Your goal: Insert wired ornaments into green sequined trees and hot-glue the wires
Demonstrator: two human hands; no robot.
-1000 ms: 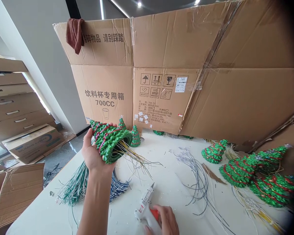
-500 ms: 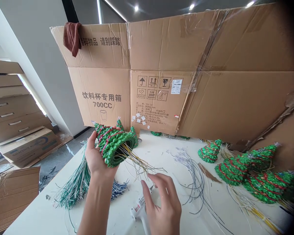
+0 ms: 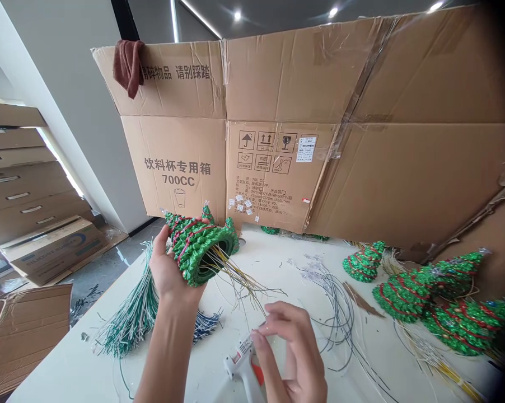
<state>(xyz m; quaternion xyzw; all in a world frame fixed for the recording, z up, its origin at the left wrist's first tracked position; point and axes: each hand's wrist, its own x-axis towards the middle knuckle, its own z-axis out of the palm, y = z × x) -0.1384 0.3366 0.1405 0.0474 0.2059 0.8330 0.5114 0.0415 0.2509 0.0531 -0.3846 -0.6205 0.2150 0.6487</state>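
Observation:
My left hand [image 3: 174, 268] is wrapped round a small green tinsel Christmas tree [image 3: 193, 246] with red garland. The tree lies on its side, its hollow base facing right and towards me. A bundle of thin yellow and white wires [image 3: 244, 277] sticks out of that base. Below the wire ends, my right hand [image 3: 292, 347] has its thumb and index finger pinched together, and a thin wire runs down to the fingertips. Just left of the right hand, a white glue gun [image 3: 241, 358] with an orange trigger lies on the table, partly hidden by the hand.
Green-and-white wires [image 3: 130, 313] and blue wires [image 3: 206, 326] lie around my left forearm. Loose wires with clear tips [image 3: 336, 302] spread to the right. Several finished trees [image 3: 403, 291] lie at the right. A tall cardboard sheet [image 3: 277, 101] stands behind the white table [image 3: 88, 375].
My right hand has moved slightly right and down, and its thumb and index finger have come together. More of the glue gun shows. My left hand holds the tree almost unchanged.

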